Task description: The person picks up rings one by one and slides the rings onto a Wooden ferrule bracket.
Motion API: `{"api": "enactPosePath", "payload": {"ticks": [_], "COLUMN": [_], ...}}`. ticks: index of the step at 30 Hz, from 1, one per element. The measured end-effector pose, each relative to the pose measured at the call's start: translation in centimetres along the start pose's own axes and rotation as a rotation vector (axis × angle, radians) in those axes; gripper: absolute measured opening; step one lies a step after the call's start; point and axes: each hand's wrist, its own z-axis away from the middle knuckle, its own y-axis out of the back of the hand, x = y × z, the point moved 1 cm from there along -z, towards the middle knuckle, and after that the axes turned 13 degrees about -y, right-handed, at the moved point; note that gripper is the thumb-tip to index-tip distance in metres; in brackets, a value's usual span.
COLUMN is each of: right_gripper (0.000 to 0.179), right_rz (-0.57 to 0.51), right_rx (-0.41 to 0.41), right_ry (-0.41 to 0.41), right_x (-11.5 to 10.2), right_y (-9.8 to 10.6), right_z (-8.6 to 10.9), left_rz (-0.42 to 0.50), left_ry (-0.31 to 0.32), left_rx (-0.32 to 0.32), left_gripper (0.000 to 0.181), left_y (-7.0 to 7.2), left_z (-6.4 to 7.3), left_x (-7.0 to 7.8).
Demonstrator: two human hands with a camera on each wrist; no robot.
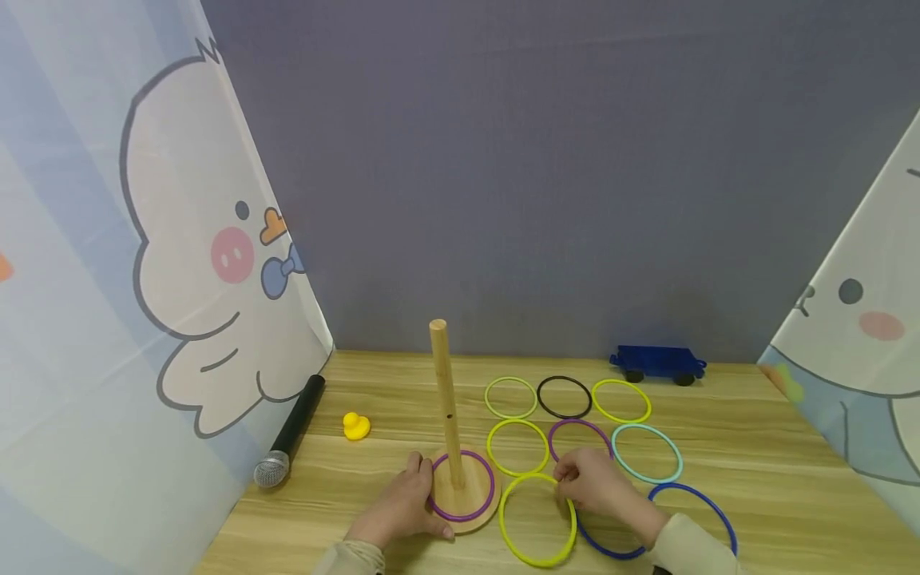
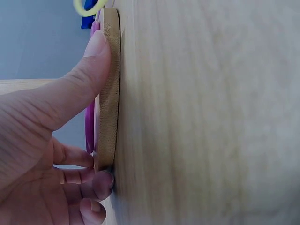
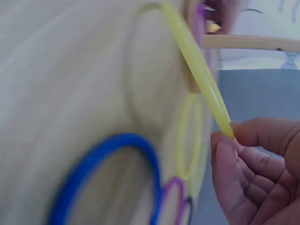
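My left hand [image 1: 399, 505] holds the round wooden base [image 1: 476, 489] of a ring-toss stand, thumb and fingers around its edge. An upright wooden post [image 1: 445, 391] rises from the base. Around the post's foot lies a purple ring [image 1: 462, 519]. To the right, my right hand [image 1: 595, 481] pinches a yellow ring [image 3: 199, 65] between thumb and forefinger. The right wrist view shows this ring tilted, its pinched side lifted off the table. A blue ring [image 1: 611, 553] lies partly under the right hand and forearm.
Several rings lie behind and right of the right hand, among them a black ring [image 1: 565, 377], a light-blue ring [image 1: 680, 463] and another blue ring [image 1: 726, 523]. A blue toy wagon [image 1: 657, 362] stands at the back. A yellow duck [image 1: 355, 426] and a microphone [image 1: 298, 423] lie left.
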Motion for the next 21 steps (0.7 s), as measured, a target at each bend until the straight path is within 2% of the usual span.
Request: {"api": "enactPosePath", "payload": {"ticks": [5,9,14,21], "right_gripper": [0.008,0.018,0.034,0.040], "right_rz": [-0.191,-0.317,-0.391,-0.408], "right_rx": [-0.154,-0.223,-0.236,-0.162], "right_ry": [0.032,0.051,0.045,0.098], "right_x": [-1.7,-3.5,-6.4,-9.9], "right_y": [2.2,4.0,6.1,7.7], "right_z": [0.4,0.8,1.6,2.5], "left_rz": [-0.007,-0.009,0.000,0.005], "left_ry": [0.001,0.002,0.012,0.013], "left_rx": [0.005,0.008,0.005,0.006], "left_gripper": [0.110,0.108,0.107,0.111], "left_y": [-0.1,-0.3,-0.3,-0.2], "left_z": [0.0,0.0,-0.1,0.1], "left_x": [-0.1,-0.2,-0.2,-0.2]}}
